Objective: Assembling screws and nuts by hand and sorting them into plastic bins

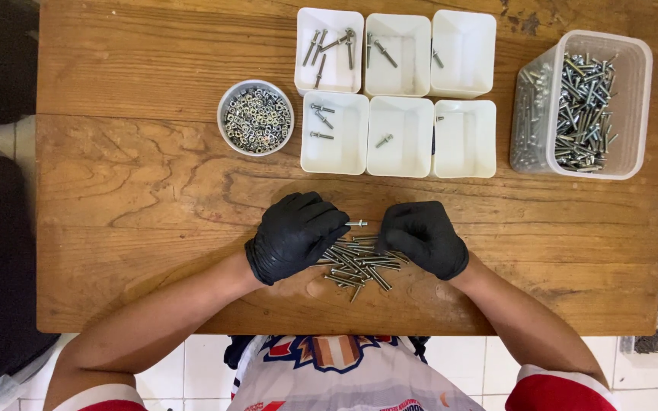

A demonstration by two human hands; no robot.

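Shirt: closest to my view, a white patterned top with red sleeve cuffs (329, 377) fills the bottom edge.
Forearms: both reach forward over the near edge of the wooden counter (131, 190).
Left hand: my left hand (296, 234), in a black glove, is curled with its fingertips pinched on a single bolt (356, 224) whose shank pokes out to the right.
Right hand: my right hand (423, 237), also gloved, is curled with fingers resting on the right side of the pile; I cannot tell whether it pinches anything.
Bolt pile: loose bolts (359, 265) lie between and under both hands, criss-crossed on the counter.
Look: slim, bright silver shanks with small heads, threaded.
Handling: I judge them stiff, light singly, smooth and prone to rolling or slipping from gloved fingers; best pinched mid-shank or just below the head.
Bowl: farther off to the left, a round white bowl (225, 106) is full of small silver nuts.
Trays: six white square trays (344, 156) stand in two rows beyond the hands; a few bolts lie in the left ones, the right ones hold almost nothing.
Tub: far right, a clear plastic tub (634, 99) holds a heap of longer bolts.
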